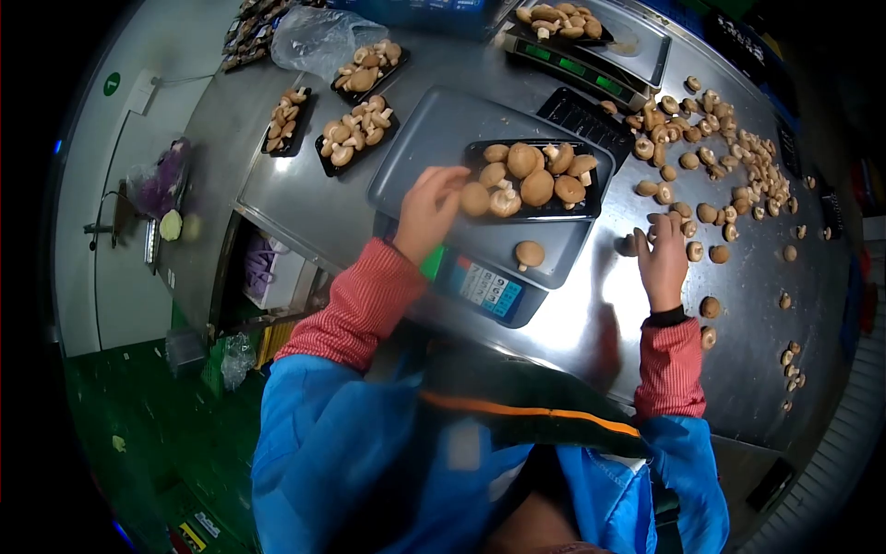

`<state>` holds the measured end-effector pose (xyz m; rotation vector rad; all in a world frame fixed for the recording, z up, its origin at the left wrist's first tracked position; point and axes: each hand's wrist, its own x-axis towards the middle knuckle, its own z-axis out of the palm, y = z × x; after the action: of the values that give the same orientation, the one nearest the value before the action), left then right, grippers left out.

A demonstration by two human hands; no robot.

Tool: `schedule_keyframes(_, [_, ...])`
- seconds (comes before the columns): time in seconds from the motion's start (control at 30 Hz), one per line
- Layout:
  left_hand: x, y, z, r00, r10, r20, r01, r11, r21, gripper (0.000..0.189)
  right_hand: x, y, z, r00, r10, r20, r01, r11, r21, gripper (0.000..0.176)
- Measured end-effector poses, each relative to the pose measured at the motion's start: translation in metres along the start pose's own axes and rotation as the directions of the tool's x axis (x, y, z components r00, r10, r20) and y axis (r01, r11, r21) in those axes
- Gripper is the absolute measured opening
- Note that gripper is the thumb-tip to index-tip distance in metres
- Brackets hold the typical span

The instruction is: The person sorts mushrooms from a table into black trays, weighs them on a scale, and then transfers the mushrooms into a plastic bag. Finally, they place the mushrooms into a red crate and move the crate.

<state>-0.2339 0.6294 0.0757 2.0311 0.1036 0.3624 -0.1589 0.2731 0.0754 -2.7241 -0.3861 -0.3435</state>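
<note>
A black tray of brown mushrooms sits in a grey plastic pan on a scale. My left hand is over the pan's left side, fingers loosely curved and apart, fingertips close by a mushroom at the tray's left end. One loose mushroom lies in the grey pan below the tray. To the right, my right hand reaches over the steel table with bent fingers spread, fingertips at the near edge of the scattered mushrooms.
Filled mushroom trays stand at the left, near a clear plastic bag. A second scale at the back bears another filled tray. An unfilled black tray lies behind the pan. Loose mushrooms cover much of the steel table's right side.
</note>
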Motion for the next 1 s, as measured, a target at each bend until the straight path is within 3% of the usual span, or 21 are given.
schedule_keyframes(0.03, [-0.003, 0.001, -0.002, 1.000, -0.014, -0.016, 0.013, 0.998, -0.055, 0.033, 0.001, -0.018, -0.011, 1.000, -0.030, -0.009, 0.030, 0.996, 0.083, 0.021])
schedule_keyframes(0.13, [-0.010, 0.006, -0.013, 0.999, -0.041, 0.001, 0.041, 0.996, 0.077, 0.036, -0.014, -0.065, -0.010, 0.982, -0.184, -0.041, 0.187, 0.924, 0.333, 0.019])
schedule_keyframes(0.17, [-0.011, 0.010, -0.015, 1.000, 0.012, 0.004, -0.012, 0.990, 0.139, 0.038, -0.018, -0.083, -0.009, 0.970, -0.241, -0.017, 0.235, 0.925, 0.298, 0.022])
schedule_keyframes(0.33, [-0.006, 0.042, -0.014, 0.999, -0.039, 0.015, 0.033, 0.957, 0.289, 0.046, -0.032, -0.133, 0.011, 0.921, -0.386, 0.063, 0.366, 0.908, 0.206, 0.032])
schedule_keyframes(0.4, [-0.003, 0.039, -0.008, 0.992, -0.078, 0.103, 0.047, 0.962, 0.270, 0.042, -0.035, -0.136, 0.011, 0.910, -0.399, 0.116, 0.368, 0.903, 0.220, 0.031])
schedule_keyframes(0.5, [-0.004, 0.034, -0.009, 0.994, -0.070, 0.090, 0.049, 0.974, 0.220, 0.038, -0.028, -0.127, 0.009, 0.893, -0.427, 0.144, 0.344, 0.852, 0.395, 0.033])
schedule_keyframes(0.6, [-0.007, 0.024, -0.010, 0.994, -0.101, 0.032, 0.103, 0.992, -0.069, 0.036, -0.015, -0.119, -0.004, 0.956, -0.289, 0.044, 0.207, 0.775, 0.598, 0.040])
schedule_keyframes(0.7, [-0.006, 0.027, 0.004, 0.980, -0.189, 0.057, 0.197, 0.914, -0.353, 0.036, 0.015, -0.117, -0.014, 0.991, -0.103, -0.083, 0.131, 0.859, 0.494, 0.041])
schedule_keyframes(0.77, [-0.004, 0.030, 0.010, 0.984, -0.171, 0.054, 0.179, 0.951, -0.252, 0.036, 0.040, -0.119, -0.013, 0.971, -0.143, -0.193, 0.205, 0.913, 0.352, 0.042])
schedule_keyframes(0.87, [-0.006, 0.042, 0.015, 0.996, -0.080, -0.033, 0.077, 0.993, -0.085, 0.038, 0.055, -0.118, 0.005, 0.941, -0.331, -0.066, 0.338, 0.926, 0.167, 0.043])
schedule_keyframes(0.93, [-0.008, 0.055, 0.013, 0.992, -0.032, -0.122, 0.032, 0.999, -0.001, 0.039, 0.051, -0.120, 0.010, 0.929, -0.363, -0.074, 0.370, 0.902, 0.222, 0.036])
schedule_keyframes(1.0, [-0.009, 0.041, 0.009, 0.997, 0.022, -0.076, -0.017, 0.997, 0.075, 0.042, 0.051, -0.117, 0.013, 0.947, -0.303, -0.105, 0.320, 0.902, 0.289, 0.029])
